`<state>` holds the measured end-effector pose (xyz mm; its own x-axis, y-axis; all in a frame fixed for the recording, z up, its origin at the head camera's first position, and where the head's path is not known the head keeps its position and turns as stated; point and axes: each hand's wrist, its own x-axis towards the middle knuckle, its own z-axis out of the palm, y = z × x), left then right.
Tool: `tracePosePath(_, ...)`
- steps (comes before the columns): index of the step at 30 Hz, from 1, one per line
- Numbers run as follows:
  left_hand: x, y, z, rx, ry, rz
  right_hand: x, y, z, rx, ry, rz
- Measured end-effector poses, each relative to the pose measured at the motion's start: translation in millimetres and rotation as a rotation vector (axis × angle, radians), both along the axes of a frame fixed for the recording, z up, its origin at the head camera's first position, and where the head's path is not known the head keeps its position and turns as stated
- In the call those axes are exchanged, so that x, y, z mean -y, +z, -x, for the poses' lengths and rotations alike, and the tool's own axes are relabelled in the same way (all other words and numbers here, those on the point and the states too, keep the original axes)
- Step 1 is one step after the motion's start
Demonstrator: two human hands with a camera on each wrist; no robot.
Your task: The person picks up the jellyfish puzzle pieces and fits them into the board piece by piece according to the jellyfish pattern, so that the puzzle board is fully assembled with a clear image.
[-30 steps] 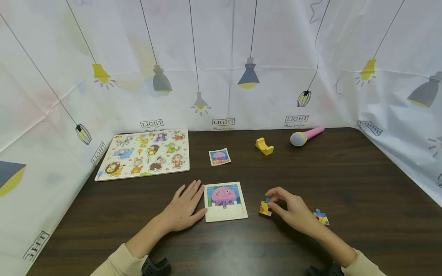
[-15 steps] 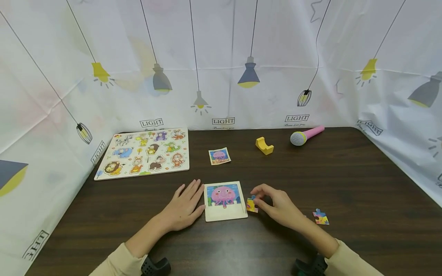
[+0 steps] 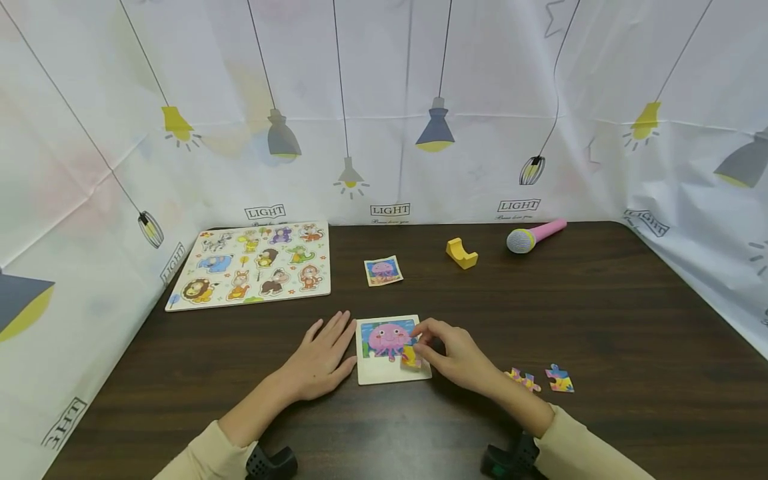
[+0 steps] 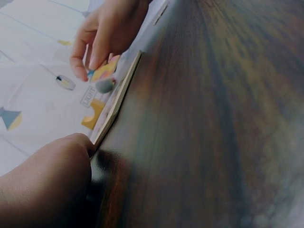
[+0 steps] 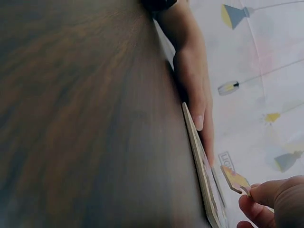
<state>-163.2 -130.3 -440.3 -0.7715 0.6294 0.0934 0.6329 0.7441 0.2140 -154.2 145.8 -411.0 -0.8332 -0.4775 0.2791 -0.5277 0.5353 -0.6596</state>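
Note:
A square wooden puzzle tray (image 3: 381, 375) lies mid-table, its upper part filled with a pink octopus picture and its lower part bare wood. My left hand (image 3: 320, 360) rests flat on the table with fingers spread, its thumb and fingertips at the tray's left edge. Between thumb and finger, my right hand (image 3: 450, 353) pinches a yellow puzzle piece (image 3: 411, 357) over the tray's lower right part. In the right wrist view the puzzle piece (image 5: 234, 180) is tilted and held above the tray. Two loose puzzle pieces, one of them this blue-and-yellow piece (image 3: 560, 379), lie near my right forearm.
Behind the tray lies a small octopus picture card (image 3: 383, 271). An animal puzzle board (image 3: 249, 267) is at the back left. A yellow curved block (image 3: 461, 254) and a pink toy microphone (image 3: 536, 236) sit at the back right, before a printed cloth.
My right hand has moved left with the yellow puzzle piece, from beside the tray to over its lower right part. A loose piece by the forearm has come into view. The left hand stays put.

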Motion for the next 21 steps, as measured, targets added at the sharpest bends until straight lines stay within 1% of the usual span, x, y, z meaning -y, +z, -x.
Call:
tracePosePath(4,-0.1,0.6,-0.5,-0.003,0.000,-0.002,10,-2.0,1.9,0.002,0.034,0.012)
tracePosePath(10,0.0,1.0,-0.3,-0.007,0.004,0.002,24,-2.8,4.0,-0.004,0.063,0.021)
tracePosePath(16,-0.1,0.4,0.0,-0.015,0.005,0.000,35,-4.0,6.5,0.021,0.109,0.044)
tracePosePath(21,-0.2,-0.2,-0.1,-0.017,0.005,0.003,42,-7.7,8.2,0.021,0.135,0.067)
